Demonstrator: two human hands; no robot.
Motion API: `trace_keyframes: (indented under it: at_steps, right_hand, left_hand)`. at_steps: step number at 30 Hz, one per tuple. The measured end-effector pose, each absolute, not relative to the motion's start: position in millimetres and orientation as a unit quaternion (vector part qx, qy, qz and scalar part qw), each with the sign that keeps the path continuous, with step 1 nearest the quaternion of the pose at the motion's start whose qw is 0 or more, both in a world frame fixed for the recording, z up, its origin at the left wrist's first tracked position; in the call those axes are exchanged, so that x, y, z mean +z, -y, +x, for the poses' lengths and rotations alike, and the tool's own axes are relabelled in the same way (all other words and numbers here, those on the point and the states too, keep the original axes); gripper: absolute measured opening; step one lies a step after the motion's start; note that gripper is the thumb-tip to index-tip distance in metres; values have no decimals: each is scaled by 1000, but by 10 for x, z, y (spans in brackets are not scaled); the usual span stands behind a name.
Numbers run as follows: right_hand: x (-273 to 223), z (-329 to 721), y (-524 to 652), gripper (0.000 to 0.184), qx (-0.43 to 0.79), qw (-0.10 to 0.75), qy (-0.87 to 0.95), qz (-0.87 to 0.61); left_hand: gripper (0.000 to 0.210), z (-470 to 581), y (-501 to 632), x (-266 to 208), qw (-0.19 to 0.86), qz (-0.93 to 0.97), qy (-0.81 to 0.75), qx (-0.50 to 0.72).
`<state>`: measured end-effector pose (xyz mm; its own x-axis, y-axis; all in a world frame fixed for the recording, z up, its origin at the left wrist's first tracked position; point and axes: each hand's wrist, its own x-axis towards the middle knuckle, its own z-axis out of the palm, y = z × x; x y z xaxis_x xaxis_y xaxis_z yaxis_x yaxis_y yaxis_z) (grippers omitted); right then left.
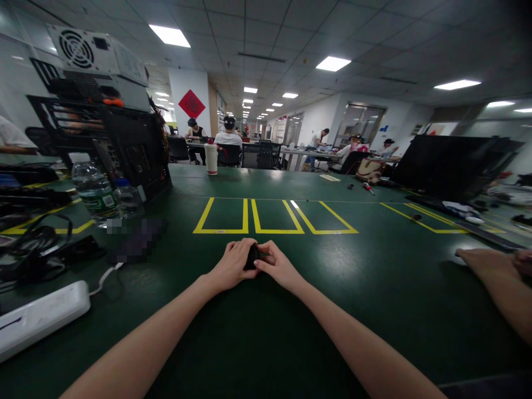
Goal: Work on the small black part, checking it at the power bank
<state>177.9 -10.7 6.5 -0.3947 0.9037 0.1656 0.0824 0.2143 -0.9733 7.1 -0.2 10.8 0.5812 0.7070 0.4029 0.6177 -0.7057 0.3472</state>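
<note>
Both my hands meet over the green table [266, 327], just in front of the yellow tape frames. Between them is a small black object [252, 257], mostly covered by fingers, so I cannot make out its kind. My left hand [236, 263] wraps round it from the left, thumb below and fingers over the top. From the right, the bent fingers and thumb of my right hand [277, 265] pinch its near side. The fingertips of the two hands almost touch.
Yellow tape frames [278, 231] mark the table ahead. Leftward stand an open computer case [133, 149], a water bottle [93, 191] and a white power strip [45, 316]. A cup [211, 158] stands at the far edge. Another person's hand [484, 260] rests on the right, near a monitor [449, 166].
</note>
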Motion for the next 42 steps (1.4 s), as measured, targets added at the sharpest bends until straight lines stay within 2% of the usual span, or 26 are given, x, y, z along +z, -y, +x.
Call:
trace_keyframes:
  at_steps: [7,14,21,27,33,42]
  right_hand:
    - [56,1758,117,18,459,421,676,-393]
    - [-24,1746,28,29,454,418,667,-418]
    - [-2,1770,68,24,484,420,679,-358]
    - [27,1763,84,15,452,424,689,-376]
    - [11,1767,48,26,439,408,674,-431]
    - [-12,1771,80,22,491,425,665,-369]
  left_hand:
    - [46,81,22,127,87,886,-368,266]
    - [46,85,-11,95,86,884,-369,272]
    - [46,85,-39,55,72,885,-371,273]
    - [47,83,-21,73,81,884,-370,273]
    - [45,83,-4,109,90,886,-371,262]
    - [46,77,-2,99,79,887,-374,259]
